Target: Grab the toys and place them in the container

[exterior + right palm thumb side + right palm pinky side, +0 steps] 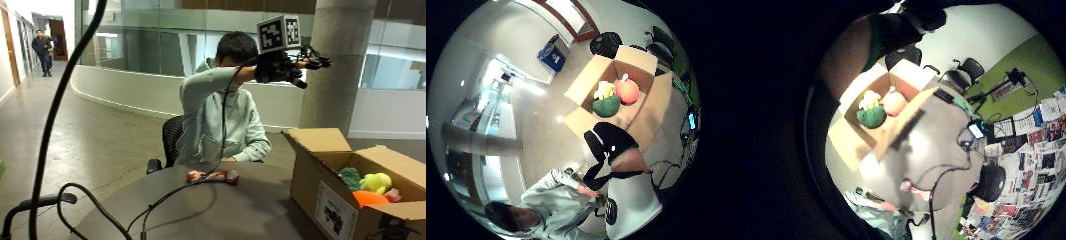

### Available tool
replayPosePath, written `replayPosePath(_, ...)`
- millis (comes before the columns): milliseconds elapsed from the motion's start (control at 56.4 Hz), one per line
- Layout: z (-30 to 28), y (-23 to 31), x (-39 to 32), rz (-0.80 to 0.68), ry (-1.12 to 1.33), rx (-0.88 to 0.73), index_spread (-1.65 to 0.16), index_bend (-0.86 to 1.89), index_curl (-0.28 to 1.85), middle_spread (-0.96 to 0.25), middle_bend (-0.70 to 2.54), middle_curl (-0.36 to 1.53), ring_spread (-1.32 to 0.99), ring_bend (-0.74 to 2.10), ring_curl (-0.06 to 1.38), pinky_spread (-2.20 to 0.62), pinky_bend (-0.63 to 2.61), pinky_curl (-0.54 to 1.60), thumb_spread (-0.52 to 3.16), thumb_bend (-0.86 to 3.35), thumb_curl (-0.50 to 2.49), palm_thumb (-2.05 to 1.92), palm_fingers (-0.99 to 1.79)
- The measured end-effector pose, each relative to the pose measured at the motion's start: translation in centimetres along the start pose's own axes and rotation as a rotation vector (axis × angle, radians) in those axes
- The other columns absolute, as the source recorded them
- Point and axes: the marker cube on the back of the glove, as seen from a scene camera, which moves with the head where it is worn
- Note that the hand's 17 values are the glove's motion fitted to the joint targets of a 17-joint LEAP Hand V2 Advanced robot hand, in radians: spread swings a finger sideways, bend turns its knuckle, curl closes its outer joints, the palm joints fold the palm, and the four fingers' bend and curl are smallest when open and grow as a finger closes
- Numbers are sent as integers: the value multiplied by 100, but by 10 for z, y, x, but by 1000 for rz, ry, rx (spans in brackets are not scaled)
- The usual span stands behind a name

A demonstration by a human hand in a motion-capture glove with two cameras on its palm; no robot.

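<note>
In the outside view my gloved right hand [286,67] is raised to head height, well above the round grey table [219,210], and holds nothing. An open cardboard box [333,200] stands at the table's right edge. Inside it lie a green plush toy [349,176], a yellow toy [376,181] and an orange ball-like toy [369,198]. A small red and white toy [213,176] lies on the table in front of the seated person. Both palm views look down on the box [906,80] [591,80] with the green toy [871,116] [606,106] and the orange toy [894,103] [627,91].
A black cable [173,200] runs across the table from the glove. A phone [976,131] and more cables lie on the table's far side. Black office chairs [966,72] stand around it. A concrete pillar [336,65] rises behind the box.
</note>
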Motion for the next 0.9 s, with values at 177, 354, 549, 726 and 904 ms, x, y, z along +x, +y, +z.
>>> replayPosePath(177, 1, 59, 35, -9, 25, -71, -28, 13, 45, 2, 12, 36, -1, 14, 29, 7, 85, 39, 122, -2, 49, 20, -25)
replayPosePath(354, 40, 135, 87, -11, 115, -263, -27, 13, 40, 2, 14, 32, -1, 13, 25, 7, 82, 37, 123, -4, 42, 16, -23)
replayPosePath(549, 103, 206, 120, 33, 170, -467, -25, 11, 34, 2, 11, 28, 0, 13, 22, 7, 81, 36, 117, -4, 37, 5, -30)
replayPosePath(726, 160, 249, 128, 22, 154, -557, -23, 12, 31, 2, 10, 25, 1, 13, 19, 7, 78, 36, 114, -2, 35, 4, -30)
replayPosePath(904, 218, 290, 117, 26, 174, -703, -24, 17, 32, 2, 9, 22, 1, 12, 17, 7, 75, 35, 113, -1, 34, 8, -28)
